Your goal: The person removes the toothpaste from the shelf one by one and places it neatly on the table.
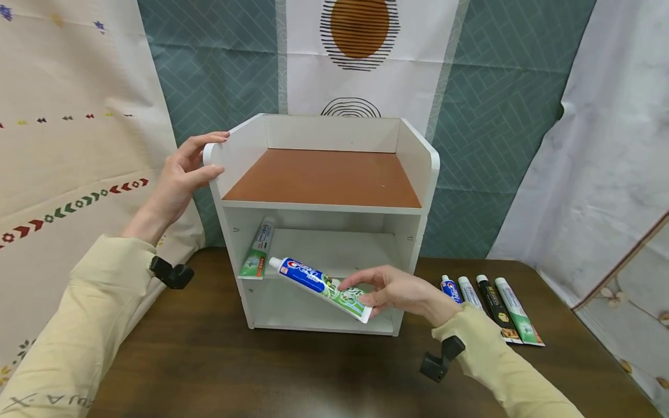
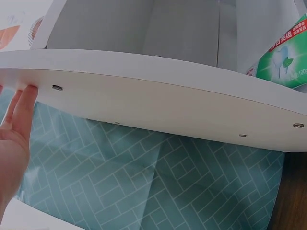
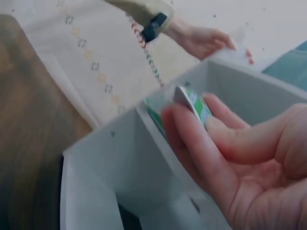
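Note:
My left hand [image 1: 180, 177] grips the upper left side panel of a white shelf unit [image 1: 334, 135], thumb at the front edge and fingers over the top. In the left wrist view, fingertips touch the panel's outer face. My right hand [image 1: 397, 293] pinches a blue-and-green toothpaste tube [image 1: 319, 284] near its flat end. The white cap points left, and the tube tilts in front of the middle level. A grey-and-green toothpaste tube [image 1: 258, 247] lies at the left end of that level, cap toward the back.
Several toothpaste tubes [image 1: 514, 310] lie side by side on the dark wooden table [image 1: 313, 377], right of the shelf unit. The unit's top has a brown board [image 1: 324, 177] with raised walls around the sides and back. Patterned cloths [image 1: 209, 64] hang behind.

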`<action>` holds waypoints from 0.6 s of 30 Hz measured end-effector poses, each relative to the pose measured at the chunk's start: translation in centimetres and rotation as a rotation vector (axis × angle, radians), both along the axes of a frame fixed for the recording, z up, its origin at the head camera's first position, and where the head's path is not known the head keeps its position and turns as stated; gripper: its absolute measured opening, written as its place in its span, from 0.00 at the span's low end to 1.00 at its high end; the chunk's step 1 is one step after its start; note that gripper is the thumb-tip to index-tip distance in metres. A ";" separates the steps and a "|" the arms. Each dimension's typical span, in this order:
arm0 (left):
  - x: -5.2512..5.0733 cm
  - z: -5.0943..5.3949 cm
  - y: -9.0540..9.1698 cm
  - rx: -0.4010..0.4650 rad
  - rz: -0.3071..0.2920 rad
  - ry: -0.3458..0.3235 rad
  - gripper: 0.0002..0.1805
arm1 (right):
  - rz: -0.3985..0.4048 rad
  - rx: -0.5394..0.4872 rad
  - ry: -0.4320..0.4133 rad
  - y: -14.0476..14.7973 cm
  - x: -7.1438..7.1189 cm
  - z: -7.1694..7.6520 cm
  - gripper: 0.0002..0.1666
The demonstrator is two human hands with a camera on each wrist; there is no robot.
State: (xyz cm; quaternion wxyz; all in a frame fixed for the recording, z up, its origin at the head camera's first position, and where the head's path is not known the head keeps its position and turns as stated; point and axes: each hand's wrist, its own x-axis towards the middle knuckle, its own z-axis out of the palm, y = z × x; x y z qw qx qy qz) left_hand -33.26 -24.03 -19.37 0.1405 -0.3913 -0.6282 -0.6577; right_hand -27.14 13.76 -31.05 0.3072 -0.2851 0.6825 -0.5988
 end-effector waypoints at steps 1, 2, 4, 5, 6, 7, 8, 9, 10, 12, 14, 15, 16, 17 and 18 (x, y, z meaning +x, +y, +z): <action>0.0 0.0 0.0 0.000 -0.001 -0.002 0.24 | 0.016 0.002 0.005 0.5 0.1 -0.2 0.17; 0.0 0.0 0.0 -0.001 0.002 -0.004 0.24 | 0.034 0.002 0.012 1.0 0.1 -0.4 0.17; 0.0 -0.1 0.0 -0.001 0.007 -0.006 0.24 | 0.070 0.003 0.017 2.1 0.1 -0.8 0.17; 0.1 -0.1 -0.1 -0.001 0.011 -0.007 0.24 | 0.092 0.002 0.022 2.7 0.0 -1.0 0.17; 0.1 -0.2 -0.1 -0.002 0.015 -0.008 0.24 | 0.114 0.002 0.032 3.3 -0.1 -1.3 0.17; 0.1 -0.2 -0.1 -0.005 0.019 -0.008 0.24 | 0.137 0.001 0.045 3.9 -0.1 -1.5 0.17; 0.1 -0.2 -0.1 -0.008 0.022 -0.008 0.24 | 0.161 -0.006 0.050 4.6 -0.1 -1.7 0.17; 0.1 -0.3 -0.1 -0.010 0.022 -0.009 0.24 | 0.182 -0.014 0.059 5.3 -0.1 -2.0 0.16; 0.1 -0.3 0.0 -0.013 0.023 -0.010 0.24 | 0.203 -0.020 0.070 6.1 -0.1 -2.2 0.16; 0.1 -0.3 0.0 -0.015 0.022 -0.011 0.24 | 0.249 -0.039 0.089 7.6 -0.1 -2.7 0.16; 0.1 -0.2 0.0 -0.013 0.019 -0.010 0.24 | 0.282 -0.054 0.107 9.1 -0.1 -3.1 0.16; 0.1 -0.2 0.0 -0.011 0.018 -0.009 0.24 | 0.292 -0.055 0.126 9.9 -0.1 -3.2 0.16; 0.1 -0.1 0.0 -0.009 0.017 -0.008 0.24 | 0.293 -0.049 0.137 10.7 -0.2 -3.3 0.16; 0.1 -0.1 0.0 -0.007 0.017 -0.006 0.24 | 0.294 -0.043 0.150 11.5 -0.2 -3.3 0.16; 0.1 0.0 0.0 -0.007 0.018 -0.004 0.24 | 0.289 -0.031 0.162 12.3 -0.2 -3.3 0.16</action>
